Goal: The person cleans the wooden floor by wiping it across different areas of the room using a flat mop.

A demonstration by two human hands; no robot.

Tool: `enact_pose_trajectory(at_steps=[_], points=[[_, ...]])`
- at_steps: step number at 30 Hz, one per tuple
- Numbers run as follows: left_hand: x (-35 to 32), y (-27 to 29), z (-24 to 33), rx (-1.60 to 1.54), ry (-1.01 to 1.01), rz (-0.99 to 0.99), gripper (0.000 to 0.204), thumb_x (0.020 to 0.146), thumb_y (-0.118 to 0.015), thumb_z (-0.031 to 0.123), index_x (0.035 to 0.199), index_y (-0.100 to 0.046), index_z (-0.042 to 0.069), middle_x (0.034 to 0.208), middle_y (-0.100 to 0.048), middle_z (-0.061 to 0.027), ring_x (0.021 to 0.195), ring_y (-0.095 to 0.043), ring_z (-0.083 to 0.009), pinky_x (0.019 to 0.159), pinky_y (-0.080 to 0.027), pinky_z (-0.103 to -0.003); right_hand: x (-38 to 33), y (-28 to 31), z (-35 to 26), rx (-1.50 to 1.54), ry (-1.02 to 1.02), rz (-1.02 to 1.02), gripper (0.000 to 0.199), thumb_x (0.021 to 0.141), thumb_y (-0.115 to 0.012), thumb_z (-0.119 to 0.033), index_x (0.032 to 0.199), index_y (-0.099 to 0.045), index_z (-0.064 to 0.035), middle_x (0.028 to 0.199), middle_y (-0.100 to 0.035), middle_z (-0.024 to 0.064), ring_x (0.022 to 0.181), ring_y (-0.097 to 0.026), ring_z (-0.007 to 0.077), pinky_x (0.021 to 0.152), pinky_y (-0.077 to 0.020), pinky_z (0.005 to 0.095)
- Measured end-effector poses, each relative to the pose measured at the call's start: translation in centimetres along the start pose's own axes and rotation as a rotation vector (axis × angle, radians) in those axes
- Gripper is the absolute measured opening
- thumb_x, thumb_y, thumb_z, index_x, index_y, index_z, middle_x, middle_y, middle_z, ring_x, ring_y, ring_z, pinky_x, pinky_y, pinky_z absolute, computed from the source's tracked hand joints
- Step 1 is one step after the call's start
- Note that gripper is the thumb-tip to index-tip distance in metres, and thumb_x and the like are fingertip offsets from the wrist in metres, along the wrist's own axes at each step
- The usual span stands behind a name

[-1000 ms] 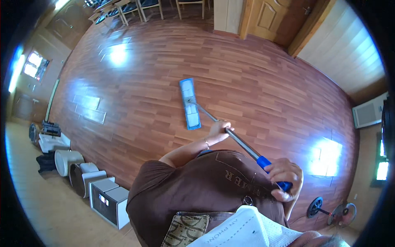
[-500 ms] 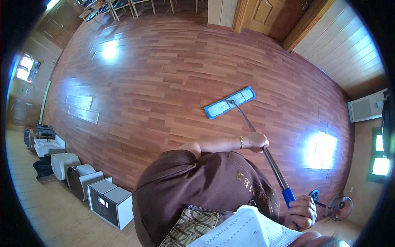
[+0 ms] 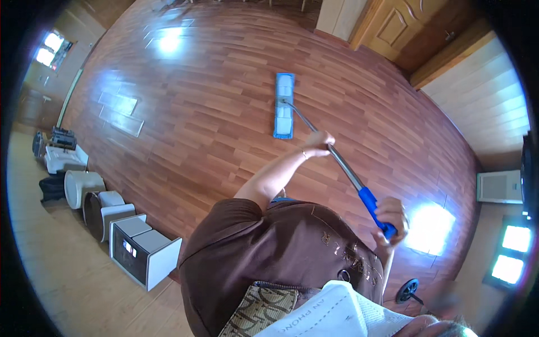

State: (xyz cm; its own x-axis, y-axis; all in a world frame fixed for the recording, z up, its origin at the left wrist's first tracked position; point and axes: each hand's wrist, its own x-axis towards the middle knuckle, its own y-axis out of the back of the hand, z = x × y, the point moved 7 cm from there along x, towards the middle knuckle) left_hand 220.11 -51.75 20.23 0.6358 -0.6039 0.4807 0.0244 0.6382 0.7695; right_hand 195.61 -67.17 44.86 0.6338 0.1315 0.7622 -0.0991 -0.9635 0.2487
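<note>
A flat mop with a light-blue head [image 3: 284, 121] rests on the wooden floor ahead of me, its long side pointing away. Its metal pole [image 3: 347, 169] slants back toward my right side and ends in a blue grip [image 3: 368, 201]. My left hand [image 3: 319, 144], with a bracelet at the wrist, is closed round the pole partway down, nearer the mop head. At the upper end, my right hand [image 3: 391, 219] curls over the blue grip, its thumb on the near side. Part of the grip is hidden behind those fingers.
Along the left stand a white cabinet with a dark front [image 3: 130, 255], a white rounded basin-like piece [image 3: 84, 188] and other fixtures. A wooden door [image 3: 396, 28] is at the far right. The round base of a stand [image 3: 407, 290] sits near my right side; a pale appliance [image 3: 498, 187] is beyond.
The mop head has slid forward and left and turned from a sideways slant to nearly lengthwise. Both hands have moved forward and left with the pole, and my left arm is stretched further out.
</note>
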Motion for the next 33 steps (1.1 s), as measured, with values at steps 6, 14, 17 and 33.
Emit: enact_pose_trajectory(at_steps=[6, 14, 17, 33], points=[[-8.6, 6.9, -9.5, 0.200, 0.429, -0.034, 0.031, 0.075, -0.069, 0.029, 0.062, -0.051, 0.008, 0.067, -0.057, -0.0109, 0.067, -0.059, -0.0317, 0.057, -0.045, -0.042, 1.3, -9.1, 4.2, 0.105, -0.079, -0.191, 0.021, 0.072, -0.076, -0.011, 0.086, -0.061, -0.0077, 0.092, -0.068, 0.0106, 0.093, -0.065, 0.0296, 0.082, -0.0470, 0.0412], [-23.7, 14.3, -11.0, 0.259, 0.660, 0.228, 0.035, 0.071, -0.073, 0.020, 0.062, -0.041, 0.007, 0.063, -0.050, -0.0084, 0.063, -0.052, -0.0288, 0.060, -0.044, -0.039, 1.3, -18.0, 3.5, 0.340, -0.036, -0.598, 0.017, 0.073, -0.073, -0.007, 0.084, -0.061, -0.0104, 0.095, -0.068, 0.0043, 0.102, -0.061, 0.0299, 0.090, -0.0420, 0.0415], [-26.7, 14.6, -9.5, 0.251, 0.763, 0.295, 0.031, 0.072, -0.070, 0.014, 0.061, -0.042, 0.007, 0.064, -0.045, -0.0047, 0.062, -0.047, -0.0232, 0.064, -0.045, -0.038, 1.8, -18.6, 3.4, 0.409, -0.038, -0.688, 0.015, 0.073, -0.072, -0.006, 0.083, -0.061, -0.0089, 0.094, -0.067, 0.0060, 0.101, -0.061, 0.0303, 0.090, -0.0426, 0.0420], [-43.1, 11.8, 8.5, 0.572, 1.188, 0.649, 0.023, 0.072, -0.072, 0.019, 0.065, -0.056, 0.005, 0.067, -0.057, -0.0153, 0.070, -0.055, -0.0345, 0.065, -0.044, -0.043, -0.4, -18.5, 0.9, 0.817, -0.129, -1.231, 0.013, 0.078, -0.071, -0.010, 0.085, -0.062, -0.0045, 0.098, -0.067, 0.0094, 0.108, -0.058, 0.0306, 0.097, -0.0427, 0.0442]])
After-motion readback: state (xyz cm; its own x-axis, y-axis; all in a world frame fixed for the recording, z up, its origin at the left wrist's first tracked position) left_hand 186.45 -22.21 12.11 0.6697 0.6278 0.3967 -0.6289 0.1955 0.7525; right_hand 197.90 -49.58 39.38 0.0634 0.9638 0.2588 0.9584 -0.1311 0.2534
